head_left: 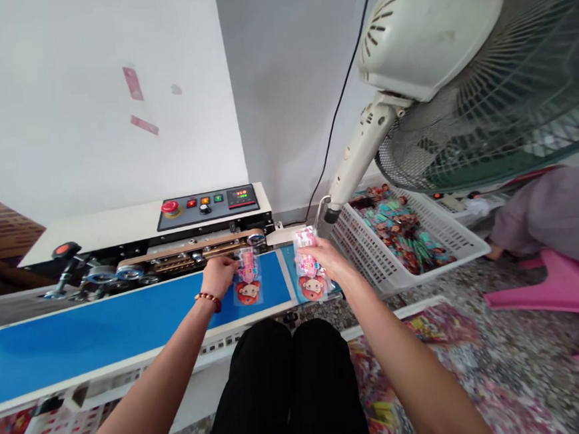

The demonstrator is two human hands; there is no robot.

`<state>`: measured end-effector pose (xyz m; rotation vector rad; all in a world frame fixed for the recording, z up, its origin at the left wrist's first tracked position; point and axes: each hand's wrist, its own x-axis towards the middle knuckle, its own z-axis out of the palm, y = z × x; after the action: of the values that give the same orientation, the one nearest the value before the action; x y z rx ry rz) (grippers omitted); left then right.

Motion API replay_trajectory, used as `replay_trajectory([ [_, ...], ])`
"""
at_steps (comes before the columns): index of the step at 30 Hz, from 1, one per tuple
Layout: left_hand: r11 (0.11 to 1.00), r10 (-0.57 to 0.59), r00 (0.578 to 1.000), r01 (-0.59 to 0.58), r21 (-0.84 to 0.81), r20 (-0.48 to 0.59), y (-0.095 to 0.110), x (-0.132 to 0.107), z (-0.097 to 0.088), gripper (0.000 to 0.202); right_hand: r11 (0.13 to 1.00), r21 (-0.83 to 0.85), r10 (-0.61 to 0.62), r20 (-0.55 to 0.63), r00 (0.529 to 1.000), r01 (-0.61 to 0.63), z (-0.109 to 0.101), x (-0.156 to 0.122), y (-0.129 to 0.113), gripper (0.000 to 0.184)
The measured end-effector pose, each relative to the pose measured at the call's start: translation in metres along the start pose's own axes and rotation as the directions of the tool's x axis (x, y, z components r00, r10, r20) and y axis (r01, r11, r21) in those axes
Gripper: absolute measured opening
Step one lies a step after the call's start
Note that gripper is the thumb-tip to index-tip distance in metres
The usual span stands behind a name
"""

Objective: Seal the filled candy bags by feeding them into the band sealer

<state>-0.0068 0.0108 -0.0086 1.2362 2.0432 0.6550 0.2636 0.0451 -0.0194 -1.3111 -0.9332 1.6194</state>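
Over the blue conveyor belt (pixel 176 306), my left hand (pixel 220 276) is closed on the left edge of a clear packet (pixel 248 280) printed with a cartoon face and pink lettering. The packet's top lies close to the rollers of the band sealing machine (pixel 203 207). To its right, my right hand (pixel 325 257) grips a second packet of the same look (pixel 310 275) by its upper right side, above the end of the belt. Both packets stand with the face toward me at the bottom. My fingertips partly cover the second packet's lettering.
A white basket (pixel 373 264) of small packets (pixel 405 228) stands at right, below a large fan (pixel 436 38). More packets (pixel 443 328) lie low at right. A pink stool (pixel 550 290) and a seated person's leg (pixel 535 218) are farther right.
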Motion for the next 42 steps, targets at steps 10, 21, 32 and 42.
replay_trajectory([
  [10, 0.944, 0.327, 0.904, -0.298, 0.142, -0.276, 0.003, -0.053, -0.004, 0.022, 0.994, -0.114, 0.000, 0.051, 0.999, 0.006, 0.013, 0.007, 0.005, 0.042],
  [21, 0.929, 0.023, 0.987, 0.037, -0.368, 0.159, 0.061, -0.013, 0.085, 0.022, 1.000, -0.017, -0.006, 0.056, 0.998, 0.007, 0.013, -0.001, -0.002, 0.036],
  [32, 0.998, -0.026, 0.999, 0.023, -0.051, -0.044, 0.005, -0.003, 0.004, 0.018, 0.999, 0.027, 0.019, 0.035, 0.999, -0.020, 0.008, 0.000, 0.003, 0.027],
  [42, 0.962, 0.267, 0.959, -0.271, -0.029, -0.099, 0.039, -0.045, 0.044, 0.022, 0.998, 0.065, 0.005, 0.055, 0.998, -0.008, 0.019, -0.004, 0.004, 0.041],
])
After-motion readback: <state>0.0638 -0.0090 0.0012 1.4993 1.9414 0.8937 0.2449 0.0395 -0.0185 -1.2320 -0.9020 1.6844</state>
